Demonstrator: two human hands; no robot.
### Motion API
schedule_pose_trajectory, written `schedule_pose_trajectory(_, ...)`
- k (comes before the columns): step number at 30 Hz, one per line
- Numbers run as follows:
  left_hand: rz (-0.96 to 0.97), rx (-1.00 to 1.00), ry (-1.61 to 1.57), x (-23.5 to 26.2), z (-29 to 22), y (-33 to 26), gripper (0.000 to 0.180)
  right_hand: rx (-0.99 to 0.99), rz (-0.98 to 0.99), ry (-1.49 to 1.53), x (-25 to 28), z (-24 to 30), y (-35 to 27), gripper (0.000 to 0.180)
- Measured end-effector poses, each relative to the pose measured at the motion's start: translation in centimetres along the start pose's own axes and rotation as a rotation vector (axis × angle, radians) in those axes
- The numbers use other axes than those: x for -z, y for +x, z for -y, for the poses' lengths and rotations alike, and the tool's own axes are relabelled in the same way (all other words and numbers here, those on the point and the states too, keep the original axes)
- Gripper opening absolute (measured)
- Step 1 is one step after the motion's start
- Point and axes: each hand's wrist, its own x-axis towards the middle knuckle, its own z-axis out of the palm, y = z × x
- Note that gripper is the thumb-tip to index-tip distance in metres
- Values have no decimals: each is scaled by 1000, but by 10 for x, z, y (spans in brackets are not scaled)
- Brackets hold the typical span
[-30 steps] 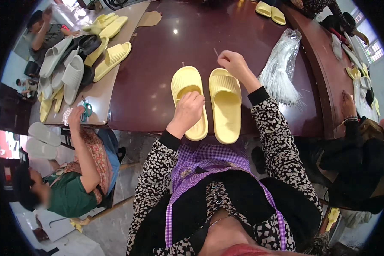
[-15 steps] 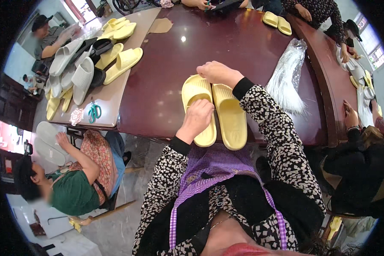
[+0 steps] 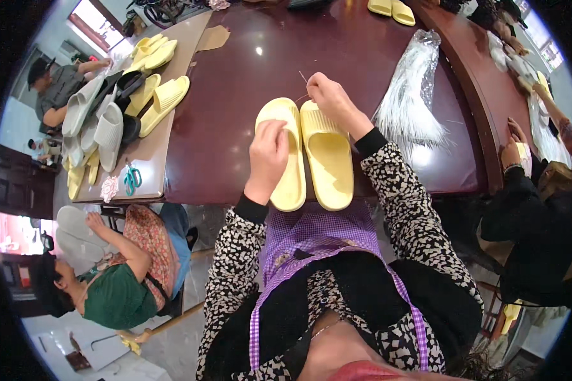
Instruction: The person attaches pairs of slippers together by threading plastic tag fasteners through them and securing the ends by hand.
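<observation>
**Pinning a soft yellow pair while a thread is drawn at the toes**

Looking down past the purple checked apron (image 3: 311,238), I see my left hand (image 3: 268,154) lying flat, fingers curled down, pressing on the strap of the left pale yellow foam slide sandal (image 3: 285,181). It clamps by weight and does not wrap around anything. Touching it on the right lies the matching pale yellow foam slide sandal (image 3: 329,162), both with heels hanging just over the edge of the dark reddish-brown polished table (image 3: 235,95).

Beyond that grip, my right hand (image 3: 333,101) is pinched shut at the toe end on what looks like a thin needle and thread (image 3: 303,78); the object itself is too fine to be sure of.

I judge these sandals light, squashy and a little springy, likely to skate on the glossy top, so holding across the strap or along the sole's side seems best.

Farther right of the pinch lies a clear plastic bag of white strands (image 3: 410,95).
</observation>
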Motion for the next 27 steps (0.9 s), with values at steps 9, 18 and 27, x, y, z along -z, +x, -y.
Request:
schedule_pose_trajectory(9,247,268,-123,-44,28,78,21,-9,-165,267,-9,5,-14,6)
schedule_pose_trajectory(18,162,638,-608,-45,29,72,9,-136,-232,506,-6,3,-19,8)
schedule_pose_trajectory(27,96,764,-888,-38,34,70,5,-120,-158,326,-2,15,-28,9)
